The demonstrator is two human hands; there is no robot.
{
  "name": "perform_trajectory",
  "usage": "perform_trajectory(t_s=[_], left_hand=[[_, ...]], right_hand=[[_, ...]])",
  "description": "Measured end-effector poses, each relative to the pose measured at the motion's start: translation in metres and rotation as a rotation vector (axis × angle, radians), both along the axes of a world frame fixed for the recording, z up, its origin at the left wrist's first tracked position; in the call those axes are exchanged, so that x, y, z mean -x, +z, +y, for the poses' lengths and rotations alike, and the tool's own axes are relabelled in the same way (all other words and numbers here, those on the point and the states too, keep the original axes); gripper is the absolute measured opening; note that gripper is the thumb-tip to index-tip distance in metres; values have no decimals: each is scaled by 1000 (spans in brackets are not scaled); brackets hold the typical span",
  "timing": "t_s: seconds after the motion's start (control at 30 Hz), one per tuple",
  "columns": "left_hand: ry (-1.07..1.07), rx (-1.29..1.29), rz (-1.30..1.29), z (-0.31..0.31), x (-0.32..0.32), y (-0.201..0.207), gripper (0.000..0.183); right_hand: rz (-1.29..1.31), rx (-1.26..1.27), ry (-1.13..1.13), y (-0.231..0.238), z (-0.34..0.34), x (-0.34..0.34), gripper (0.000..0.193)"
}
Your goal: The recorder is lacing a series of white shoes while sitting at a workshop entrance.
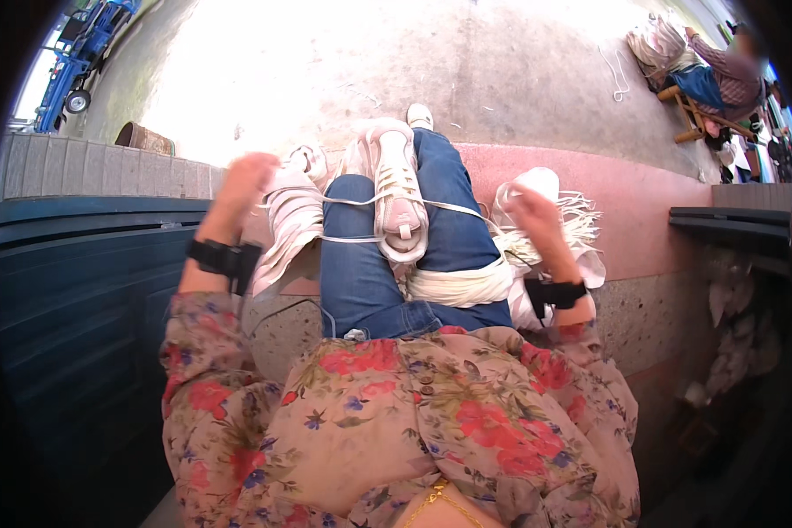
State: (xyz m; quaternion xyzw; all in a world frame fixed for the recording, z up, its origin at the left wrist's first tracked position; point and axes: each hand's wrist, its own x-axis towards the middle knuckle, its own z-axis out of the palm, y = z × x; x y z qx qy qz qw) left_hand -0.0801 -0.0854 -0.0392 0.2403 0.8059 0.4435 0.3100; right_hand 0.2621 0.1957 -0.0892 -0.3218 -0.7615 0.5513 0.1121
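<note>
A pale pink and white sneaker lies between my thighs, its heel toward me and white lacing across its front. From it a white shoelace stretches out to both sides over my jeans. My left hand, blurred, is raised at the left with fingers curled at the lace's left end. On the other side my right hand is closed near the lace's right end, its fingertips partly smeared. A bundle of white laces lies across my right thigh.
Pale shoe uppers are piled beside my left leg. More loose white laces hang at my right. Dark panels stand at the left. A seated person works at the far right; a blue cart stands far left.
</note>
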Motion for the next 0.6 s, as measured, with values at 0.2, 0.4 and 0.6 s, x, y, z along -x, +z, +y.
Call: perform_trajectory(t_s=[0.2,0.4,0.6], left_hand=[[-102,55,-330,46,-102,-47,21],[-132,124,54,43,-115,-71,18],[-59,154,160,50,-118,-74,17]], right_hand=[[-86,33,354,-27,-58,63,21],[-18,-354,220,-40,-66,85,18],[-5,-619,232,-48,-64,95,13]])
